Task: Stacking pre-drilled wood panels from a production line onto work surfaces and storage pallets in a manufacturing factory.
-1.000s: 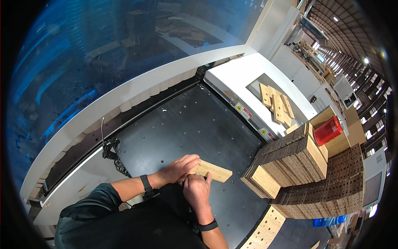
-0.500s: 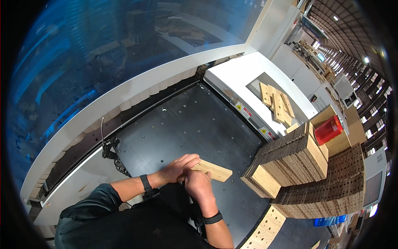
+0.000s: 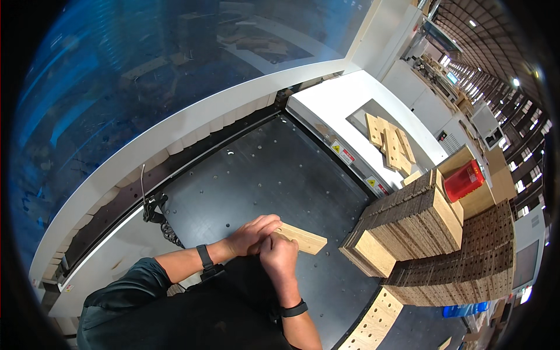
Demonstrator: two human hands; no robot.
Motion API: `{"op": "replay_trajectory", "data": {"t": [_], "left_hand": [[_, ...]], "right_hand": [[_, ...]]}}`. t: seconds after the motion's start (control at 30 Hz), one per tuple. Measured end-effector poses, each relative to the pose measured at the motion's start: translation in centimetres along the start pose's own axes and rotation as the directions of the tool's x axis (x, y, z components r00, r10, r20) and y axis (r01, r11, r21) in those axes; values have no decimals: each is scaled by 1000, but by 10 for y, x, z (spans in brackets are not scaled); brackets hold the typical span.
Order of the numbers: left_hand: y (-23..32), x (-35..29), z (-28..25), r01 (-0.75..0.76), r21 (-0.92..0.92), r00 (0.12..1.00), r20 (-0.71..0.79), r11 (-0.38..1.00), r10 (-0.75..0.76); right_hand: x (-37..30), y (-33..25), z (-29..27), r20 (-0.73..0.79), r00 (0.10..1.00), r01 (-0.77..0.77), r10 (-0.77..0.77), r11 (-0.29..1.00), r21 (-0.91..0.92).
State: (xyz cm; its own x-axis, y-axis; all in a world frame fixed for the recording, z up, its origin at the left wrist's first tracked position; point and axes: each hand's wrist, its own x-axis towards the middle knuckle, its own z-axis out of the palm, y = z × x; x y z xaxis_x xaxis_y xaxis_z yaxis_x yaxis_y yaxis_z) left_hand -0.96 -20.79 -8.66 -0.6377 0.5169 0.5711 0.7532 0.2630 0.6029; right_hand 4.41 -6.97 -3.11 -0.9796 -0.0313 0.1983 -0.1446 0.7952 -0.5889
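**Both hands on a wooden block at the near edge of the machine bed**

I see my left hand and right hand together on one pale, rectangular block of pressed wood. The left hand's fingers curl over the block's near end from above; the right hand closes round the same end from below, knuckles toward me. Both are wrapped tight on it, and the far end of the block sticks out free to the right. The block sits low over the dark, perforated metal machine bed, close to its near edge; I cannot tell whether it touches the surface.

Each wrist wears a black band. At the bed's right edge stands a packed stack of tan wooden blocks, near the held block but apart from it. Past it, a red plastic container sits on a cardboard box. Beyond the bed's far right corner, a few loose wooden pieces lie in a recess of the white machine housing. A black coiled cable hangs at the bed's left edge.
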Motion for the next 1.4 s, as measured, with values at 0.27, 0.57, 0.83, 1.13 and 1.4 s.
{"op": "replay_trajectory", "data": {"t": [0.27,0.57,0.83,1.13,1.4], "left_hand": [[7,4,-2,9,25,1000,-13,1000,-9],[11,10,-1,54,222,998,-1,974,-55],[14,13,0,133,179,991,-29,975,-130],[7,25,1,266,272,943,124,925,-308],[25,59,-11,284,451,799,377,846,-469]], "right_hand": [[3,-1,-7,-100,990,-71,98,966,247],[-23,32,-25,-274,946,-94,174,955,281],[-119,95,-41,-401,844,-295,356,933,208],[-149,110,-39,-544,724,-270,424,900,343],[-149,115,-45,-540,716,-220,442,877,427]]}}
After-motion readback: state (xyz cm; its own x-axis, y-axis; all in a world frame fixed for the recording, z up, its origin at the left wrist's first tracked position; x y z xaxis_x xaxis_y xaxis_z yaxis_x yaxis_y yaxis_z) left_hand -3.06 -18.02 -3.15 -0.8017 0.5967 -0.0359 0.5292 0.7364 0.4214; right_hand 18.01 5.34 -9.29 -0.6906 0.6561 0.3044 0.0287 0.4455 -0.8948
